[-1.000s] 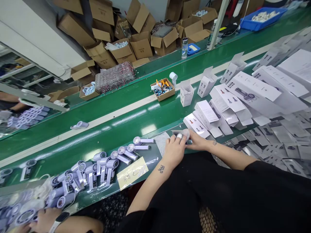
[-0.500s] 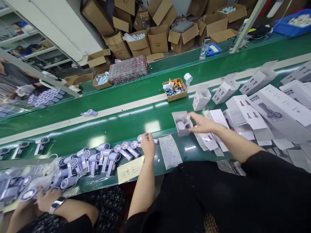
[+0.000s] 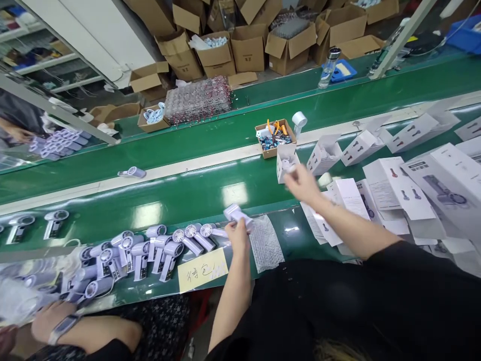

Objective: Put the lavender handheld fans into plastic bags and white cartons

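Note:
My left hand (image 3: 238, 234) is closed on a lavender hand-held fan (image 3: 235, 213), lifted just above the green belt (image 3: 210, 193) at the right end of a row of several like fans (image 3: 161, 245). A bubble-wrap sheet (image 3: 265, 243) lies right of that hand. My right hand (image 3: 301, 183) is stretched out over the belt and smeared by motion. Its fingertips are at the open white box (image 3: 284, 164), which stands upright with a pale fan inside. I cannot tell whether the fingers still grip the box.
More open white boxes (image 3: 359, 146) and flat printed cartons (image 3: 391, 188) crowd the right. A cardboard tray of tools (image 3: 273, 137), a tape roll (image 3: 299, 120) and a lone fan (image 3: 131, 172) sit on the belt. A yellow note (image 3: 203, 271) lies near. A co-worker's hand with a watch (image 3: 56, 326) works bottom left.
My right hand carried the open box from in front of me out onto the belt. My left hand reached to the fan row and picked up one fan.

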The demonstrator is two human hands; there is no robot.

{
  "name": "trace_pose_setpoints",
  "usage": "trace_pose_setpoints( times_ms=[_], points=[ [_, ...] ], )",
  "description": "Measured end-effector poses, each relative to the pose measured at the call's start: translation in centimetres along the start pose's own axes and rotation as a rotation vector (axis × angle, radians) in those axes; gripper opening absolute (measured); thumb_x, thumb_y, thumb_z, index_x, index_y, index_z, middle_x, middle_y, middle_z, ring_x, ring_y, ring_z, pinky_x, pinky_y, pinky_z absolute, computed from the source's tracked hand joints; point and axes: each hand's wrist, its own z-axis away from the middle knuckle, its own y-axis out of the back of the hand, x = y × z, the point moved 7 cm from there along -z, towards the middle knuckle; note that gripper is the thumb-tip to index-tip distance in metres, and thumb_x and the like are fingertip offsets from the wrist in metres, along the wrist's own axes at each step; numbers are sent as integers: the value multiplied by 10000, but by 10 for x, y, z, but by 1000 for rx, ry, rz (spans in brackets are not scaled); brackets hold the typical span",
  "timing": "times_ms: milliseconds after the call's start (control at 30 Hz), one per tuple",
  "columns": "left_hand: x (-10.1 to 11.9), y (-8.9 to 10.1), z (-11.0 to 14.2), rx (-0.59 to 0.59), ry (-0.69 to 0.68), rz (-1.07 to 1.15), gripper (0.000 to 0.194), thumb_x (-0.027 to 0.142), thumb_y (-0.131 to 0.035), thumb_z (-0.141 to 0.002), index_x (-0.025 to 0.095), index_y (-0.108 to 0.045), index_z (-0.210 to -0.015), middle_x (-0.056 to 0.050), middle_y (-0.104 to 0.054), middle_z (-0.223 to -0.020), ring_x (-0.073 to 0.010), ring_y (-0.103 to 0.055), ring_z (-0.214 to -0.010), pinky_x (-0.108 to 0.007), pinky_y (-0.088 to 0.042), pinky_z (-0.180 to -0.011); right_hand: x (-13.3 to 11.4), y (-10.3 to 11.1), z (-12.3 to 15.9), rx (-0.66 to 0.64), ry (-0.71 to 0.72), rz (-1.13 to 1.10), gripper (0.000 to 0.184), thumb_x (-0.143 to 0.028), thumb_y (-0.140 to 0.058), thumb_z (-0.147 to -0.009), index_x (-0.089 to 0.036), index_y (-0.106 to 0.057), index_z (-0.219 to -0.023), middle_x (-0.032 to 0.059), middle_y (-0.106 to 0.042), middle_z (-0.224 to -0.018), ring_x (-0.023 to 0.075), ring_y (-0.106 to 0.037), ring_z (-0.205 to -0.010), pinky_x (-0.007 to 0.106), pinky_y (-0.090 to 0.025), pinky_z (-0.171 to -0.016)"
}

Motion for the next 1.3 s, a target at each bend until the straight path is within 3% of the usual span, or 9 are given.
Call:
trace_pose_setpoints(
  times_ms=[100, 167, 233, 333, 600, 733, 900, 1100, 1300],
  points=[
    [1, -37, 29, -357, -99, 16, 317, 446, -596, -772, 185, -463, -894, 48, -519, -620, -113, -536, -479, -210, -397, -458, 24, -93, 55, -484, -487, -521, 226, -360, -594, -840, -160, -546, -933, 77, -628, -833, 183, -604, -748, 334, -520, -713],
    [8, -52, 31, -508, -231, -203, 313, 484, -476, -864, 174, -515, -842, -18, -603, -687, -141, -610, -609, -232, -449, -553, 38, -120, 74, -498, -685, -816, 205, -326, -519, -898, -128, -563, -875, 77, -620, -775, 148, -595, -665, 291, -528, -638],
    [14, -54, 10, -453, -323, -616, 323, 414, -371, -934, 167, -562, -851, -98, -665, -869, -184, -647, -862, -268, -473, -720, 55, -116, 78, -357, -749, -962, 185, -279, -485, -921, -118, -565, -879, 77, -622, -781, 130, -593, -637, 266, -532, -589],
    [7, -55, -31, -423, -273, -1070, 132, 269, -550, -852, 150, -599, -882, -177, -658, -1048, -263, -599, -1074, -326, -438, -861, 75, -83, 85, -282, -755, -947, 124, -247, -570, -879, -149, -557, -953, 53, -629, -802, 131, -607, -635, 264, -543, -546],
    [-47, -46, -29, -544, -151, -1249, 503, 159, -751, -623, 108, -543, -1078, -252, -564, -1223, -331, -581, -1109, -375, -431, -890, 71, -43, 157, -451, -739, -1118, 328, -154, -721, -681, -155, -543, -956, 49, -630, -838, 174, -638, -741, 320, -581, -601],
    [-51, -34, -15, -577, -162, -1154, 448, 94, -746, -569, 113, -573, -982, -223, -626, -1107, -320, -612, -1041, -362, -441, -844, 64, -59, 193, -528, -770, -1186, 350, -161, -717, -677, -153, -522, -968, 48, -626, -831, 170, -647, -721, 293, -575, -570],
    [-26, -22, 8, -690, -205, -871, 168, 286, -682, -679, 143, -634, -754, -59, -662, -728, -219, -638, -782, -276, -453, -678, 36, -93, 219, -776, -725, -1208, 626, -148, -758, -627, -186, -429, -1157, 58, -636, -922, 210, -678, -783, 287, -578, -548],
    [14, -3, 72, -1060, -208, -146, 135, 259, -678, -623, 136, -629, -603, 15, -555, -536, -102, -474, -535, -221, -369, -542, 0, -103, 210, -767, -550, -1249, 570, -161, -710, -653, -171, -467, -1169, 57, -635, -919, 194, -669, -748, 291, -585, -519],
    [19, 27, 65, -677, -140, 132, 250, 386, -687, -672, 141, -646, -698, 17, -553, -571, -73, -421, -485, -208, -330, -502, 8, -94, 217, -552, -576, -975, 437, -151, -725, -627, -133, -572, -1035, 71, -648, -905, 196, -669, -716, 267, -571, -483]
  ],
)
